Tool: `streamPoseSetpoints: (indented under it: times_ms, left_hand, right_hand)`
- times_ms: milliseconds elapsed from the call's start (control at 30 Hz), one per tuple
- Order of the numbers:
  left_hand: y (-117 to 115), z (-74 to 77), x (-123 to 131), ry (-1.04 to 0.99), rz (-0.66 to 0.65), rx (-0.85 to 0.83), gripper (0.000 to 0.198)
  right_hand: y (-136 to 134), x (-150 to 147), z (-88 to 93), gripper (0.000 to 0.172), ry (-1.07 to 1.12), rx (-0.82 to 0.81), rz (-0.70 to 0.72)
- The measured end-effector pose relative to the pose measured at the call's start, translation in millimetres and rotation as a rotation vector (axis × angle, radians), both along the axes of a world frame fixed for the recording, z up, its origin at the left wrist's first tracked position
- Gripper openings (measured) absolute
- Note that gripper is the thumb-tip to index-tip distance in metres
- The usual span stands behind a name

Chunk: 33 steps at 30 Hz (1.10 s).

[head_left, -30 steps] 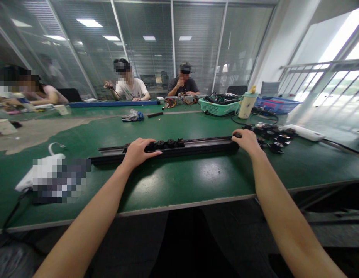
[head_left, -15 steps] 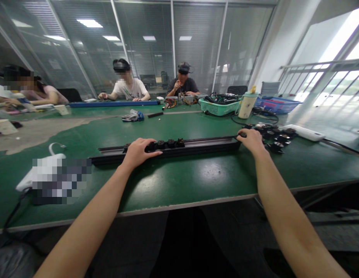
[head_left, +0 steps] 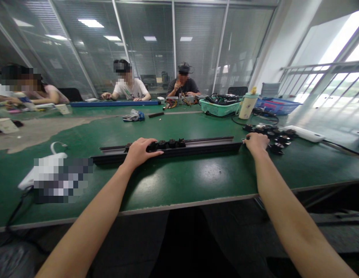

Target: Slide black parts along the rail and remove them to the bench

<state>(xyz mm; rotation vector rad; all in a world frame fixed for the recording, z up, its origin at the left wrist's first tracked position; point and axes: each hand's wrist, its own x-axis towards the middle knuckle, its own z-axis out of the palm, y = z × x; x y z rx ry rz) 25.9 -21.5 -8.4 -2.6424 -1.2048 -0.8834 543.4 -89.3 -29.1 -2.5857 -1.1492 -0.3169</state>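
A long black rail (head_left: 208, 146) lies across the green table (head_left: 197, 177) in front of me. Several small black socket modules (head_left: 170, 143) sit side by side in its channel. My left hand (head_left: 140, 151) rests over the rail just left of them, fingers wrapped across it and touching the nearest module. Just past the rail's right end, my right hand (head_left: 256, 143) has its fingers curled down at the near edge of a pile of loose black modules (head_left: 279, 135). What its fingers hold is hidden.
A white power strip (head_left: 303, 133) lies right of the pile. Behind stand a pale bottle (head_left: 247, 104), a green basket (head_left: 218, 108) of cables and a blue basket (head_left: 276, 105). A white object (head_left: 31, 177) lies at left. Three people sit along the far side.
My right hand has slid off the rail's right end and moved right to the edge of the loose module pile. My left hand has stayed on the rail.
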Motion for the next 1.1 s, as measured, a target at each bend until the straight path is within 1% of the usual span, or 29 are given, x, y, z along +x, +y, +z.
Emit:
streamPoseSetpoints:
  times_ms: [67,133,200,233,300,333,400,433,500,533,600,700,800,900,1000,1100]
  left_hand:
    - [0,-0.2,0,0.002,0.002,0.003,0.066]
    - [0,-0.3,-1,0.002,0.003,0.007,0.066]
    - [0,-0.3,-1,-0.001,0.003,0.012,0.066]
    - [0,-0.3,-2,-0.002,0.002,0.012,0.066]
    - [0,-0.3,-2,-0.003,0.002,0.008,0.065]
    - [0,-0.3,-2,-0.003,0.002,0.007,0.065]
    - [0,-0.5,-3,-0.002,0.002,0.004,0.064]
    - [0,-0.7,-3,-0.001,0.002,0.002,0.064]
    - [0,-1.1,-3,-0.001,0.004,0.001,0.066]
    - [0,-1.2,-3,-0.002,0.003,0.001,0.066]
    - [0,-1.4,-3,-0.004,-0.002,0.002,0.066]
    - [-1,-1.1,-3,-0.004,-0.002,0.004,0.064]
    - [-1,-0.6,-2,0.0,-0.001,0.01,0.063]
    - [-2,-0.2,-2,0.003,-0.01,0.015,0.062]
    - [-3,0.3,-1,0.004,-0.004,0.0,0.061]
    - [-4,0.6,-1,0.003,0.002,-0.006,0.061]
  right_hand:
    - [-3,-7,3.0,0.038,0.007,0.004,-0.023]
    - [-7,-19,9.0,0.038,-0.008,0.047,-0.023]
    - [-11,-38,18.7,0.038,-0.06,0.129,0.028]
    - [-12,-51,24.7,0.04,-0.092,0.176,0.093]
    - [-11,-83,37.6,0.04,-0.123,0.246,0.335]
    - [-10,-102,43.7,0.039,-0.109,0.239,0.488]
    - [-7,-143,54.0,0.033,-0.037,0.173,0.757]
    - [-5,-163,57.8,0.032,-0.004,0.125,0.855]
    - [-1,-202,62.5,0.033,0.018,0.024,0.976]
    - [1,-218,63.6,0.035,0.001,-0.006,0.999]
    - [6,-243,63.8,0.036,-0.039,-0.057,0.971]
    - [12,-260,58.6,0.032,-0.034,-0.092,0.928]
    - [18,-260,46.8,0.029,0.054,-0.021,0.916]
    - [22,-256,33.2,0.028,0.136,0.061,0.946]
    - [24,-254,24.3,0.027,0.132,0.113,0.962]
    - [25,-256,21.2,0.027,0.106,0.143,0.938]
